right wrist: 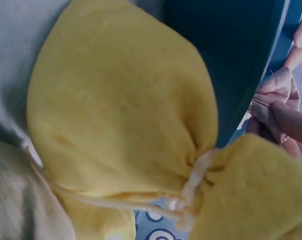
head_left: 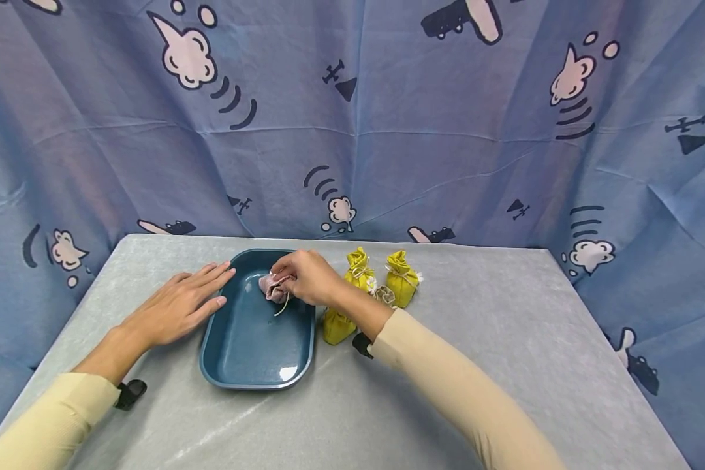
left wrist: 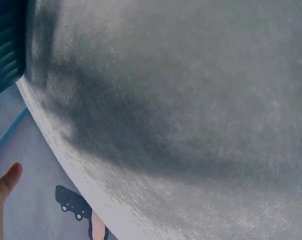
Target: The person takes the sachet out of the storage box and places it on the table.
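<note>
My right hand (head_left: 311, 277) pinches a small pink drawstring pouch (head_left: 273, 288) over the back part of a blue rectangular tray (head_left: 257, 386). A pale cord dangles from the pouch. The pink cloth (right wrist: 278, 90) shows between the fingers in the right wrist view. My left hand (head_left: 179, 303) lies flat at the tray's left side, fingers spread and fingertips right at the rim. In the left wrist view only part of the left hand (left wrist: 3, 190) shows, beside a corner of the tray (left wrist: 6, 50).
Right of the tray stand yellow drawstring pouches (head_left: 402, 287) with pale ties and white flowers, partly hidden by my right forearm. A yellow pouch (right wrist: 121, 100) fills the right wrist view, with a beige one (right wrist: 26, 195) beside it. A patterned blue curtain (head_left: 423, 130) hangs behind the grey table (head_left: 505, 326).
</note>
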The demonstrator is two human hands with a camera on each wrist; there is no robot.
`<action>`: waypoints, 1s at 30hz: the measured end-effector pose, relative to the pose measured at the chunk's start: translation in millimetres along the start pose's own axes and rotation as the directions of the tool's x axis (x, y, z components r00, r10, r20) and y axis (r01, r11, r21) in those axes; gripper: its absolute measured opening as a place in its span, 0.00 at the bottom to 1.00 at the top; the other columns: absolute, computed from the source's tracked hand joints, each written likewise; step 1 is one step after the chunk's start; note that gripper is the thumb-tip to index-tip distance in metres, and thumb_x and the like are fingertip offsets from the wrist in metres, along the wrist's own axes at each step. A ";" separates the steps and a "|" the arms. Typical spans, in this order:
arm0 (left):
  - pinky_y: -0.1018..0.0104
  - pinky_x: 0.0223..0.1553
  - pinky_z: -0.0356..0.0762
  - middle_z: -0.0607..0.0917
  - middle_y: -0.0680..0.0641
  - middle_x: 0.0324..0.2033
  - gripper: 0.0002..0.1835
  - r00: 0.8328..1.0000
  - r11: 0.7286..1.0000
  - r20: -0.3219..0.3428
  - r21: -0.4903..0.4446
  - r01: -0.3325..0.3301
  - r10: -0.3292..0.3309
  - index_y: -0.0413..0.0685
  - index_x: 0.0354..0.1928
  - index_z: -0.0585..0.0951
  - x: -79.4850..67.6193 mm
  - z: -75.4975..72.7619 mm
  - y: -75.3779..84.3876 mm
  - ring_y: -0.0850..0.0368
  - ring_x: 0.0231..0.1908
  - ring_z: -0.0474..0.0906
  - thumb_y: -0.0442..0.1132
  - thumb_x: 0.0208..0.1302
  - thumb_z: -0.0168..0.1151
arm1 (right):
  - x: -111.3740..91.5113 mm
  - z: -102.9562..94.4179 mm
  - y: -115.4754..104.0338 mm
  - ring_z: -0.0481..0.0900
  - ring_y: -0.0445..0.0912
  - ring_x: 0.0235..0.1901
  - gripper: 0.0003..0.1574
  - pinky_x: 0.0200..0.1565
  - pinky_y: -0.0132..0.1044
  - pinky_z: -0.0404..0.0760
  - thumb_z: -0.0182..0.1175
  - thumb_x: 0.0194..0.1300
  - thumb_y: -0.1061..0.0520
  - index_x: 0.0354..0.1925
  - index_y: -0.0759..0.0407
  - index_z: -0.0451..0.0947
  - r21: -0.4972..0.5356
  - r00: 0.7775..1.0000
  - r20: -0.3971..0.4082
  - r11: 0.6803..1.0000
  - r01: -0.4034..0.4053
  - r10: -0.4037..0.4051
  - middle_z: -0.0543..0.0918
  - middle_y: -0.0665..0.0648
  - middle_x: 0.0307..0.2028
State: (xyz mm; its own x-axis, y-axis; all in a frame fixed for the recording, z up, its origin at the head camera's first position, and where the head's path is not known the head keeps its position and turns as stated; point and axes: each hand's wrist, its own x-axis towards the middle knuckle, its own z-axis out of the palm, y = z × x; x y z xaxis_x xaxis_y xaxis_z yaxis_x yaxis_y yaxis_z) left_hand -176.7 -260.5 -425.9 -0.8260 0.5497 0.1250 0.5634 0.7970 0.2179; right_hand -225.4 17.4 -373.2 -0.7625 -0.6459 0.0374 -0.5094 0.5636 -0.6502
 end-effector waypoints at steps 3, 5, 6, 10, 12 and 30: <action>0.38 0.64 0.59 0.61 0.43 0.75 0.30 1.000 1.000 0.001 -0.003 0.001 -0.001 0.46 0.76 0.62 0.0 0.1 0.1 0.39 0.73 0.57 0.51 0.78 0.47 | 0.3 0.8 0.4 0.87 0.42 0.42 0.14 0.40 0.25 0.79 0.65 0.64 0.68 0.49 0.66 0.84 0.003 1.000 -0.014 1.000 -0.002 0.002 0.89 0.56 0.41; 0.37 0.63 0.59 0.61 0.43 0.75 0.30 1.000 1.000 0.003 -0.004 0.002 -0.002 0.46 0.76 0.62 0.0 0.3 0.2 0.38 0.73 0.57 0.50 0.78 0.48 | 0.1 0.9 0.5 0.87 0.42 0.42 0.14 0.40 0.25 0.79 0.65 0.64 0.68 0.49 0.66 0.84 0.007 0.999 -0.032 1.000 -0.002 0.002 0.89 0.56 0.40; 0.37 0.63 0.59 0.61 0.43 0.75 0.30 1.000 1.000 0.005 -0.005 0.003 -0.003 0.46 0.76 0.62 -0.1 0.3 0.3 0.38 0.73 0.57 0.50 0.78 0.48 | 0.0 0.9 0.6 0.87 0.42 0.42 0.14 0.40 0.25 0.79 0.65 0.64 0.68 0.49 0.67 0.84 0.012 0.999 -0.041 1.000 -0.003 0.004 0.89 0.56 0.40; 0.37 0.63 0.59 0.61 0.43 0.75 0.30 1.000 1.000 0.005 -0.004 0.004 -0.004 0.46 0.76 0.62 -0.4 0.6 0.2 0.38 0.73 0.57 0.49 0.77 0.49 | -0.9 -0.1 1.1 0.87 0.42 0.41 0.14 0.39 0.25 0.79 0.64 0.64 0.69 0.49 0.67 0.85 0.042 0.997 -0.078 0.999 -0.007 0.010 0.89 0.56 0.40; 0.37 0.63 0.60 0.61 0.43 0.75 0.30 1.000 1.000 0.002 -0.002 0.003 -0.003 0.46 0.76 0.63 -0.4 0.8 0.1 0.38 0.72 0.57 0.49 0.77 0.49 | -1.7 -1.4 1.0 0.87 0.42 0.40 0.14 0.39 0.25 0.80 0.64 0.64 0.69 0.49 0.67 0.85 0.060 0.996 -0.092 0.998 -0.009 0.015 0.89 0.57 0.40; 0.38 0.63 0.60 0.61 0.43 0.75 0.30 1.000 1.000 -0.010 0.006 -0.005 0.005 0.45 0.75 0.63 0.0 -0.5 1.7 0.37 0.72 0.58 0.50 0.78 0.48 | -20.5 -34.1 -8.9 0.87 0.40 0.38 0.13 0.40 0.28 0.82 0.67 0.62 0.70 0.46 0.67 0.85 0.182 0.990 -0.144 0.982 0.042 -0.016 0.89 0.57 0.38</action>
State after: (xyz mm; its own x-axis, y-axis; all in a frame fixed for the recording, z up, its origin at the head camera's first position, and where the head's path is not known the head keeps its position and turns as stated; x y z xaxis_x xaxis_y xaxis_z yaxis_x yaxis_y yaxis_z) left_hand -175.8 -259.3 -425.1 -0.8231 0.5515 0.1357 0.5679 0.7956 0.2111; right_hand -219.0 43.1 -342.3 -0.8038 -0.5741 0.1561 -0.4599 0.4331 -0.7752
